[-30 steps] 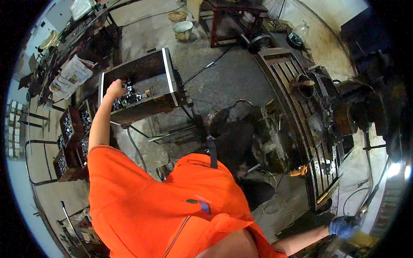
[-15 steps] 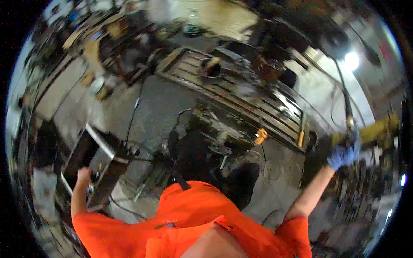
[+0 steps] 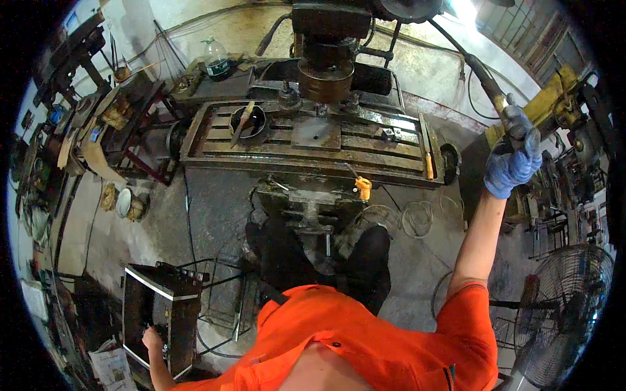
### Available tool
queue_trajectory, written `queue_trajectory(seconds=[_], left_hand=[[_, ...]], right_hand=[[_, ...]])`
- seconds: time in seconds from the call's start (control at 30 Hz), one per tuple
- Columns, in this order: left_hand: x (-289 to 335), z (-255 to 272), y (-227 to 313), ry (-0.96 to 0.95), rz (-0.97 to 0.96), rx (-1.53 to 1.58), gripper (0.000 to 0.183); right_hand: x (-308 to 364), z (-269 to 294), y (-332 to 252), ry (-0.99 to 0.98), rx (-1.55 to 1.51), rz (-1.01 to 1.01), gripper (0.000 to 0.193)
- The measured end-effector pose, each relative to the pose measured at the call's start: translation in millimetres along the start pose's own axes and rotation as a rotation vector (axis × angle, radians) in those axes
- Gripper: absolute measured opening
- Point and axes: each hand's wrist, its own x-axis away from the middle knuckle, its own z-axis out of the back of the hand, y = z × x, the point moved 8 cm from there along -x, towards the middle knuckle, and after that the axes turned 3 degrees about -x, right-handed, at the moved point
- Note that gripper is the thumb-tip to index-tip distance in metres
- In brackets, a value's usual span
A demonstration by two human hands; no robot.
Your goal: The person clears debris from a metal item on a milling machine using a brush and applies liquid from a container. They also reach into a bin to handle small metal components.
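My right hand (image 3: 512, 159), in a blue glove with grey fingers, is raised at the right and closed round the lower end of a long dark lever (image 3: 479, 68). The lever slopes down from the head of a milling machine (image 3: 326, 75). At the lower left my bare left hand (image 3: 152, 339) reaches into the open side of a dark box with pale metal edges (image 3: 186, 296). Its fingers are curled against small parts inside; what they hold is too small to make out. Under the machine head, a flat metal block (image 3: 316, 133) lies on the slotted table (image 3: 215, 148).
On the machine table are a round pot with a brush (image 3: 248, 124) and a yellow-handled tool (image 3: 430, 166). An orange tool (image 3: 362, 188) hangs at its front edge. A caged fan (image 3: 564, 313) stands at the lower right. Cables (image 3: 417, 218) lie on the floor.
The view has swung to the right and steadied, bringing the machine to the middle and the fan into sight. My right hand stays on the lever and my left at the box.
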Motion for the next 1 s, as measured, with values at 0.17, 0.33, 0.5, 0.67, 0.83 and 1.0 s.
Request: queue_trajectory(seconds=[0.17,0.33,0.5,0.67,0.83,1.0], left_hand=[[-5,25,-23,0.416,-0.049,0.676,0.017],[-23,58,-9,0.220,0.246,2.033,0.021],[-43,141,10,0.307,-0.397,2.387,0.023],[-72,251,84,0.178,-0.458,2.593,0.035],[-105,301,152,0.132,-0.535,2.487,0.038],[-114,297,185,-0.006,-0.665,2.496,0.036]], right_hand=[[-13,-8,-7,0.004,0.048,0.040,0.030],[-25,-1,-12,-0.011,0.130,0.052,0.025],[-42,-46,-44,-0.197,0.822,0.562,0.010],[-113,-26,-49,-0.305,0.923,0.802,0.015],[-136,-17,-60,-0.205,1.029,0.749,0.017],[-53,-18,-55,-0.034,1.293,0.668,0.025]])
